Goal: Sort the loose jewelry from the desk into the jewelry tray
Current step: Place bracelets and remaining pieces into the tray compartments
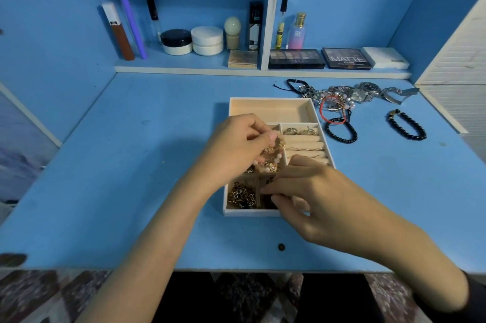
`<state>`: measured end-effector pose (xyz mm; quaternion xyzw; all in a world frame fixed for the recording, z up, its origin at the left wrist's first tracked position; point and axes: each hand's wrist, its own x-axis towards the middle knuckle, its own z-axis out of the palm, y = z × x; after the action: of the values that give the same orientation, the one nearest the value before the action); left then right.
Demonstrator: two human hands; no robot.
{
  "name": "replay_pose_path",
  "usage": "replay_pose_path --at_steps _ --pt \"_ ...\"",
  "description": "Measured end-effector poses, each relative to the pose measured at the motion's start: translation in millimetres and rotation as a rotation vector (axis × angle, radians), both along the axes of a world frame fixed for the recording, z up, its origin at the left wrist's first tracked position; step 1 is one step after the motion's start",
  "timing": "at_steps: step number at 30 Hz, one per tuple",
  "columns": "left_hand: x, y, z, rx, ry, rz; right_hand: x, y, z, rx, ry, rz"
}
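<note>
Presently, both hands are working over the jewelry tray [273,103], which is sitting on the blue desk [131,164]. The left hand [236,146] is pinching a pale pink bead bracelet [276,158] above a middle compartment. The right hand [313,193] is reaching into a front compartment with fingers curled; what it is grasping cannot be told. Loose jewelry [342,96] is lying heaped beside the tray's far right corner, with two black bead bracelets [406,125] nearby.

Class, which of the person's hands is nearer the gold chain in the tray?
Right. The right hand is just right of the gold chain; the left hand is farther back.
</note>
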<state>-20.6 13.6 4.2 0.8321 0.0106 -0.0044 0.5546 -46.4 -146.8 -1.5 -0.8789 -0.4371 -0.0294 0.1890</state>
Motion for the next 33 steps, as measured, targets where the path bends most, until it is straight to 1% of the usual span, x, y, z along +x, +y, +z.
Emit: replay_pose_path --at_steps 2,4,7,9,11,13,15,18,20,23,26,30,33 --pt "-0.9 0.1 0.7 0.209 -0.086 0.016 3.8 -0.8 1.4 0.093 0.046 -0.039" --pt "-3.2 0.6 3.4 0.355 -0.128 0.007 9.9 -2.8 4.0 0.204 0.068 -0.117" --pt "-5.3 2.3 6.6 0.492 -0.156 -0.027 26.2 -7.1 4.9 0.366 0.032 -0.280" --pt "-6.0 2.6 6.7 0.524 -0.159 -0.057 37.9 -7.9 2.6 0.347 0.009 -0.321" --pt "-7.5 2.0 6.0 0.529 -0.149 -0.088 45.8 -5.4 -1.4 0.261 -0.003 -0.290" --pt "-8.8 1.9 4.5 0.535 -0.128 -0.120 49.7 -2.0 -5.2 0.223 -0.008 -0.256" --pt "-10.1 4.1 3.1 0.520 -0.120 -0.129 50.8 0.0 -5.8 0.220 0.000 -0.244" --pt "-12.8 12.5 2.5 0.465 -0.130 -0.036 52.5 -0.3 -4.9 0.204 -0.003 -0.229" --pt "-14.1 18.2 2.4 0.457 -0.100 0.003 53.2 -0.2 -3.5 0.197 0.021 -0.225" --pt "-15.3 21.3 5.3 0.399 -0.033 -0.018 51.2 4.3 -3.2 0.197 0.068 -0.217" --pt "-15.3 21.2 6.6 0.387 -0.003 -0.054 47.4 9.4 -3.6 0.197 0.118 -0.220" --pt "-15.0 16.7 7.1 0.355 -0.023 -0.067 45.1 11.8 -5.3 0.183 0.049 -0.208" --pt "-10.6 12.5 6.2 0.303 -0.077 -0.057 45.2 8.6 -6.1 0.261 -0.017 -0.228"
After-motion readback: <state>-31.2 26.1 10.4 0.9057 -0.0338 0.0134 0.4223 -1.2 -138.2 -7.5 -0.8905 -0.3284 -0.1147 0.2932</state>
